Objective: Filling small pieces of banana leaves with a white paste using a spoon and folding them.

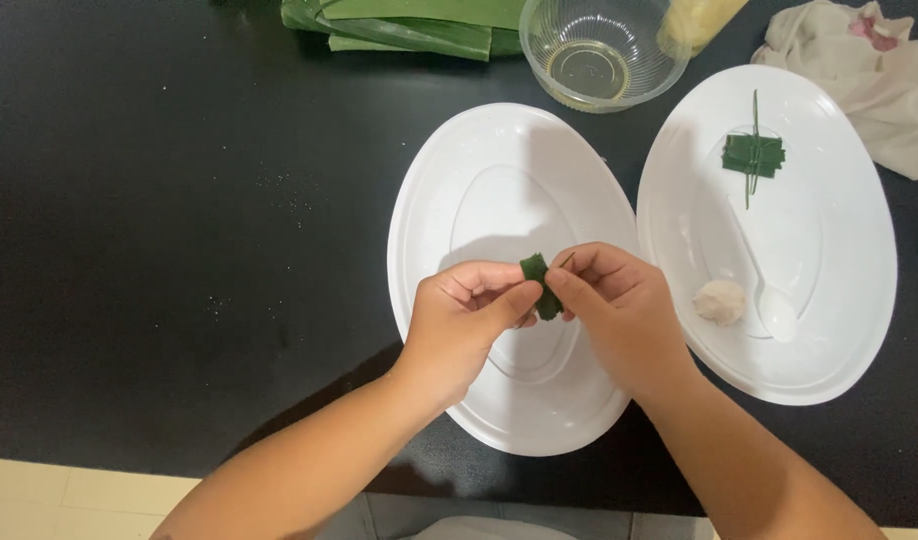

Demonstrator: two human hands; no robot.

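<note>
My left hand point(469, 318) and my right hand point(619, 305) meet above a white oval plate point(449, 190). Between their fingertips they pinch a small folded green leaf parcel point(541, 285), with a thin stick poking out beside my right fingers. A second white oval plate point(839, 240) lies to the right. On it rest a finished folded leaf parcel point(752, 155) pinned with a thin green strip, a white plastic spoon point(769, 295) and a small pale lump of filling point(719, 301).
A clear glass bowl point(601, 50) with a little yellowish liquid stands at the back. Long green leaves point(409, 25) lie stacked behind the left plate. A crumpled pale cloth point(869, 70) sits at the back right. The black table's front edge point(79, 460) runs near me.
</note>
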